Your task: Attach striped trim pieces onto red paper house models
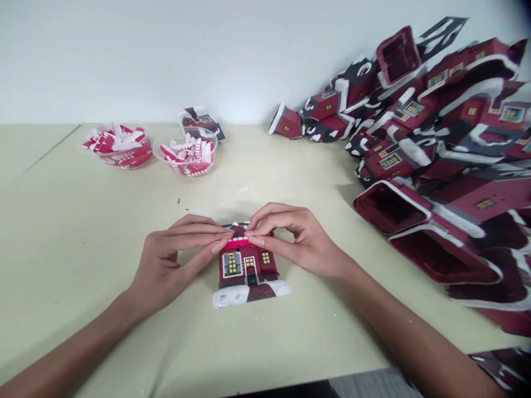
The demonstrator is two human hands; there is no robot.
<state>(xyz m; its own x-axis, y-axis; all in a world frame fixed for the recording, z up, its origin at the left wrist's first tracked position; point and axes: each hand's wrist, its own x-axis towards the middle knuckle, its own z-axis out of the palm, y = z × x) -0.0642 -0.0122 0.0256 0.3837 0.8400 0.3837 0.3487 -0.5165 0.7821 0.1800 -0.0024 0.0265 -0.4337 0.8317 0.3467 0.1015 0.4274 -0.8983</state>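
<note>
Our left hand (174, 260) and right hand (296, 237) meet over the table (62, 232), left of a big heap of model houses (448, 155). A small house (249, 273) stands between them. Two tubs (188, 160) sit behind. Closed fingertips of both pinch a red strip (241, 242) at its roof edge.

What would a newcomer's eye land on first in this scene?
First, the big heap of red toy houses piled on the right side of the table, against the wall. Next, at the centre, the left hand and right hand pinch the roof edge of one small house. At the back left sit a clear tub and a second tub, both holding red-and-white pieces.
</note>
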